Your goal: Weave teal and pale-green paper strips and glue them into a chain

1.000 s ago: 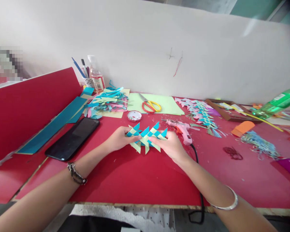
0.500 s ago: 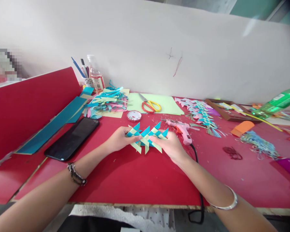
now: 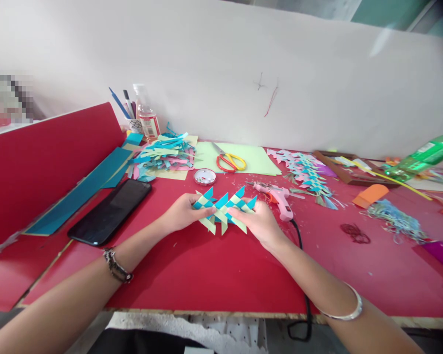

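Between my two hands is a woven paper strip fish (image 3: 222,212), braided from blue and pale green paper with pointed ends sticking out above and below. My left hand (image 3: 186,212) pinches its left end, thumb on top. Its right end is pinched by my right hand (image 3: 263,222), thumb also in front. The fingers behind the paper are partly hidden. Just beyond my right hand lies a pink glue gun (image 3: 280,200) with a black cord. A small round lid (image 3: 205,176) sits past the paper piece.
Red-and-yellow-handled scissors (image 3: 231,162) rest on pale green sheets (image 3: 260,160). Cut paper strips (image 3: 166,155) are heaped at back left, near a bottle (image 3: 147,118). A black phone (image 3: 110,211) lies left. Finished woven pieces (image 3: 304,172), a wooden tray (image 3: 343,169) and thread (image 3: 396,219) are right.
Almost nothing differs; both hands hold the woven paper in the same place, with only a very slight shift at its right end.
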Available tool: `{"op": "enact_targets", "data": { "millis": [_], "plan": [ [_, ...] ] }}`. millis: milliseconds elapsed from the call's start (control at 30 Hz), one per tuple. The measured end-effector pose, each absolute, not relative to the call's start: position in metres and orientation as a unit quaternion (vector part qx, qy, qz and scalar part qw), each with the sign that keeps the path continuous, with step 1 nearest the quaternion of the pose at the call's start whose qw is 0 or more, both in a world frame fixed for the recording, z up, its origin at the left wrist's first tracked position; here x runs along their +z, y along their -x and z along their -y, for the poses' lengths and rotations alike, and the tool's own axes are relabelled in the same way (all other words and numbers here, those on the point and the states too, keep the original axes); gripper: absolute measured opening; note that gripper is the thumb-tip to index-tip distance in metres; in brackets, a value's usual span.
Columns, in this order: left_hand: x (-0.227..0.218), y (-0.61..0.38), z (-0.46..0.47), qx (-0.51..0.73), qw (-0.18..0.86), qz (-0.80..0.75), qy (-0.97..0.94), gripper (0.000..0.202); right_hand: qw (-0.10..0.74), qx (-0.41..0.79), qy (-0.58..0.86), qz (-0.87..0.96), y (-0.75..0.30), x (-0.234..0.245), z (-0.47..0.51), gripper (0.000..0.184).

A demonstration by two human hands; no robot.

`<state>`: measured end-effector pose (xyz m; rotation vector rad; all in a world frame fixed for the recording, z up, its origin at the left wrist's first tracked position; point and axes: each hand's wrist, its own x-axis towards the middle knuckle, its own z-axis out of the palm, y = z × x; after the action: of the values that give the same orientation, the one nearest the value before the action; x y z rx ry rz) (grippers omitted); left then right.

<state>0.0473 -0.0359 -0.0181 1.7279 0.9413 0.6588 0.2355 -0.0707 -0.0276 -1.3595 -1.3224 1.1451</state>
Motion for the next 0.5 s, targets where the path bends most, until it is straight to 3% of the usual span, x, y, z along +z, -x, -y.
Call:
{"op": "enact_targets", "data": {
  "millis": [500],
  "plan": [
    [-0.0162,-0.0489,0.0365,0.275,0.499,-0.411,-0.712,0.031,0.453,0.472,0.521,0.548,-0.2366,-0.0201,0.0721,0.026]
  ]
}}
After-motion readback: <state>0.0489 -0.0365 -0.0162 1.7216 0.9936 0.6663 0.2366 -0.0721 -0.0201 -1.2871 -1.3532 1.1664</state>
